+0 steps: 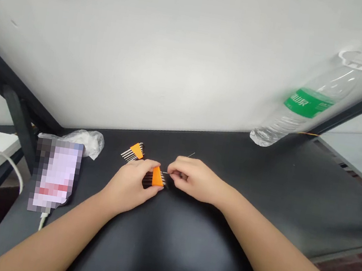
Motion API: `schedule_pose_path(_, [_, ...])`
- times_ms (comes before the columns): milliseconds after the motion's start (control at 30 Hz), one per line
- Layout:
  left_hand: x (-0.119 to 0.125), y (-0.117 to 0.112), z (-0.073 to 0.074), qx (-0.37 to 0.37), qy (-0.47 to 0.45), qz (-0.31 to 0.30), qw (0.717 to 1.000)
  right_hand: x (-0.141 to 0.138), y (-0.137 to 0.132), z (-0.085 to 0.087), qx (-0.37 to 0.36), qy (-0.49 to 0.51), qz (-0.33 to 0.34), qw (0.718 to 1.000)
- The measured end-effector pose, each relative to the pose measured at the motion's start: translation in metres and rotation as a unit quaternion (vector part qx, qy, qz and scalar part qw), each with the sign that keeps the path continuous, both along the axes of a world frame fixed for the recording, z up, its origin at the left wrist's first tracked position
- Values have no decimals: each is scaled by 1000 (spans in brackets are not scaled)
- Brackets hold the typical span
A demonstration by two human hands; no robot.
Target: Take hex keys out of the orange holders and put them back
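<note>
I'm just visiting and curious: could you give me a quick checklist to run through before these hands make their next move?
1. Left hand gripping the orange, wedge-shaped plastic holder: ok, held at its top and bottom edges.
2. Right hand holding the thin grey metal rod: ok, pinched beside the holder.
3. Rod's end seated in that holder: cannot tell, too small to see.
4. Second orange plastic holder apart from the left hand: cannot tell, they overlap in view.
5. Clear plastic bottle with a green label away from both hands: ok, far off to the right.
</note>
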State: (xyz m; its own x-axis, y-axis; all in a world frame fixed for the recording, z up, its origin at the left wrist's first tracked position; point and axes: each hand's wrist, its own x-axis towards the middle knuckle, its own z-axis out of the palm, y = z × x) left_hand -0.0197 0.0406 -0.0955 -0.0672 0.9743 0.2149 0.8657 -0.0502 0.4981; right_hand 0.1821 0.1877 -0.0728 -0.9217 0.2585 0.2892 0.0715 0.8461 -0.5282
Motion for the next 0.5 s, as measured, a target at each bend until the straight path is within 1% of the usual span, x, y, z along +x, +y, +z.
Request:
schedule_pose_path(67, [0, 0, -1, 2, 2, -1, 1000, -1, -3, -1, 0, 22, 11, 1000])
schedule_pose_path(133, [-1, 0, -1, 6, 6, -4, 1000, -2, -3, -3, 0, 35, 8, 999])
schedule_pose_path(367, [-1, 0, -3, 15, 10, -4, 1000, -1, -3, -2, -19, 62, -38, 997])
schedule_pose_path(500, [0, -1, -3, 12, 15, -4, 1000, 1, -2, -1, -15, 60, -25, 998])
